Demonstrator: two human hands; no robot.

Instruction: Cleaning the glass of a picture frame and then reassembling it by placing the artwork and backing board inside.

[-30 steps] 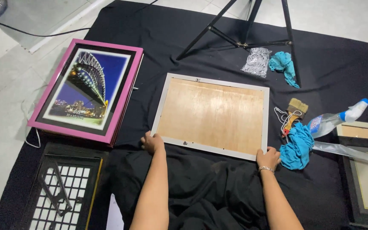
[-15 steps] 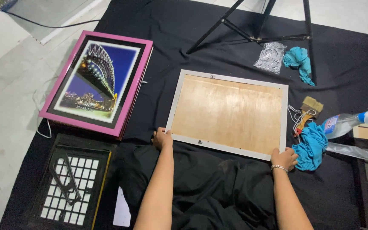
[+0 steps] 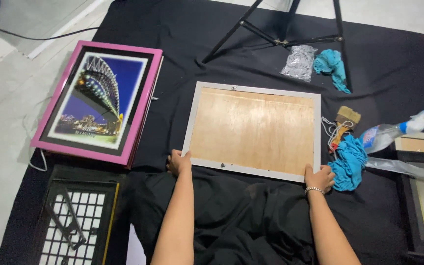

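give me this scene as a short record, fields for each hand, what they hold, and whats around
left hand: left hand grips near left corner of the white frame
right hand: right hand grips its near right corner
frame state: face down, wooden backing up, flat on black cloth
left of it: pink framed bridge photo
right of it: blue rag, brush, spray bottle
far side: tripod legs

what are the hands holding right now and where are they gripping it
Both hands grip the white picture frame, lying face down on the black cloth. The left hand holds its near left corner; the right hand holds its near right corner.
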